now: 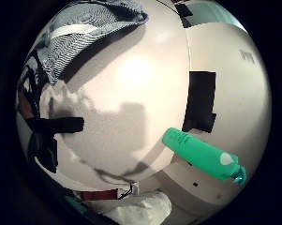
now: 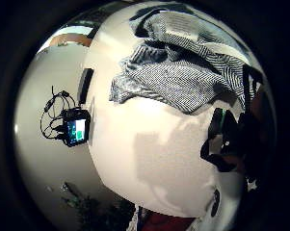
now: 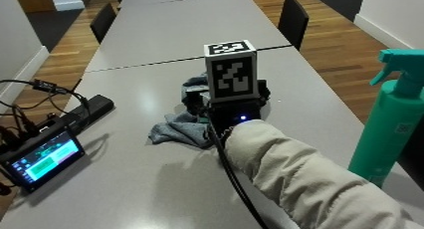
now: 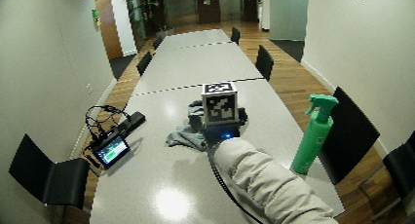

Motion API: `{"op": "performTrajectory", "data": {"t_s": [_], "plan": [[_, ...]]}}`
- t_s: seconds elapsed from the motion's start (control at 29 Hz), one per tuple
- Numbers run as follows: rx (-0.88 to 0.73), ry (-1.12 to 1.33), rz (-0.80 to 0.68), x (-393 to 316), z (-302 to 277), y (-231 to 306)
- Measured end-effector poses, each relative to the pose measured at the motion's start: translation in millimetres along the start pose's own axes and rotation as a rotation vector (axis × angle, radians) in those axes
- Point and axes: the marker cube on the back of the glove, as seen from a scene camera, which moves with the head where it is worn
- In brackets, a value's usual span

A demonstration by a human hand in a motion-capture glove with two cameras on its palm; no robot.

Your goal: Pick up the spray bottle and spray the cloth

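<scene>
The right hand (image 3: 228,112) hovers over one cloth (image 3: 175,131) on the desk (image 3: 132,189); its grip seemingly holds nothing. One bottle (image 3: 387,124) stands apart.

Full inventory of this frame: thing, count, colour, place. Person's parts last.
Plastic trigger spray bottle: 1, teal green, upright near the table's right edge, untouched.
Crumpled striped cloth: 1, grey, mid-table, beside and beyond the hand.
Long table: 1, pale grey, with more tables in line beyond it.
Small screen device: 1, black with a lit green display, left part of the table, black cables attached.
Chairs: several, black, along both sides.
Sleeve: 1, beige, padded, reaching toward the cloth.
Right hand: gloved black, hidden behind the glove's gear; fingers not visible.
</scene>
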Motion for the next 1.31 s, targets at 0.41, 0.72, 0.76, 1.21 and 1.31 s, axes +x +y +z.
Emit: {"op": "performTrajectory", "data": {"t_s": [0.41, 0.72, 0.76, 1.21, 1.31], "plan": [[0.017, 0.001, -0.009, -1, -7, 3], [-0.026, -0.133, -0.195, -11, -8, 56], [-0.018, -0.174, -0.258, -10, -8, 74], [0.588, -0.556, -0.394, 144, -1, 218], [0.723, -0.810, -0.200, 190, 12, 205]]}}
